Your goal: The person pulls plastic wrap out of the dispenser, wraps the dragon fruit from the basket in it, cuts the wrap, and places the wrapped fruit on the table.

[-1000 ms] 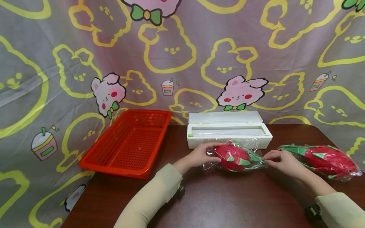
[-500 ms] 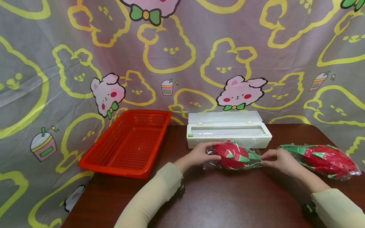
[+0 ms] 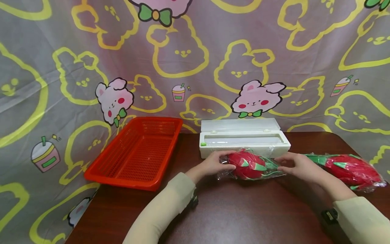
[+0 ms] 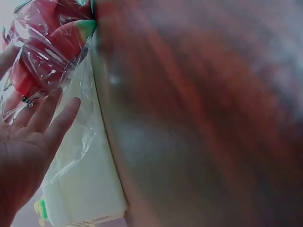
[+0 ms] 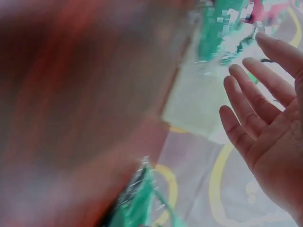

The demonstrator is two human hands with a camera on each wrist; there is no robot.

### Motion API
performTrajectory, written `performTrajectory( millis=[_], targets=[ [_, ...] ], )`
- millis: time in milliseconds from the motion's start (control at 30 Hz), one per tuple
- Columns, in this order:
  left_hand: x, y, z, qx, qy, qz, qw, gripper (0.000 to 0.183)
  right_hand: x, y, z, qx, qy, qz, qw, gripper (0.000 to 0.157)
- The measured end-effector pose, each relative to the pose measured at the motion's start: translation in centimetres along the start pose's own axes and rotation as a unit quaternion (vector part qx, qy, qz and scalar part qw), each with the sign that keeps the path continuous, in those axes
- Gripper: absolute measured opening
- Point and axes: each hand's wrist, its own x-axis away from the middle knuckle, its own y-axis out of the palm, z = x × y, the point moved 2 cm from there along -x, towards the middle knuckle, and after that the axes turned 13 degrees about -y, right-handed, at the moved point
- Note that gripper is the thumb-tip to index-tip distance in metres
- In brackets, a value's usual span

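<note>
A red dragon fruit (image 3: 248, 165) with green scales lies in clear cling film in front of the white box, green tip to the right. My left hand (image 3: 214, 163) grips its left end between thumb and fingers. In the left wrist view, loose film (image 4: 87, 127) hangs past the fingers of that hand (image 4: 28, 142). At the green end, my right hand (image 3: 300, 166) stands with thumb and fingers apart. Those fingers (image 5: 255, 101) look relaxed and spread in the right wrist view, with the thumb's tip close to the film at the green leaves (image 5: 220, 33).
The white cling film dispenser (image 3: 243, 149) stands behind the fruit, lid raised. A second wrapped dragon fruit (image 3: 350, 169) lies at the right, partly behind the right forearm. On the left sits a red-orange plastic basket (image 3: 122, 181). A patterned curtain (image 3: 195, 67) hangs behind the brown table (image 3: 237, 213).
My right hand has loosened from a pinch on the film at the green end and its fingers have spread. The left hand keeps its hold; the fruit has shifted slightly.
</note>
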Motion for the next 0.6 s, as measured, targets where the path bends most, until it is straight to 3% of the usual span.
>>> performTrajectory(
  millis=[133, 400, 600],
  targets=[
    [-0.2, -0.3, 0.1, -0.014, 0.015, -0.006, 0.9998, 0.057, -1.0, 0.0, -1.2, 0.014, -0.038, 0.026, 0.999, 0.045],
    [-0.3, -1.0, 0.3, -0.065, 0.042, -0.017, 0.9968, 0.057, -2.6, 2.0, -2.5, -0.018, -0.091, 0.027, 0.995, 0.068],
    [0.2, -1.2, 0.7, -0.103, 0.061, -0.014, 0.9927, 0.060, -2.6, 2.4, -2.6, -0.028, -0.087, 0.019, 0.996, 0.067]
  ],
)
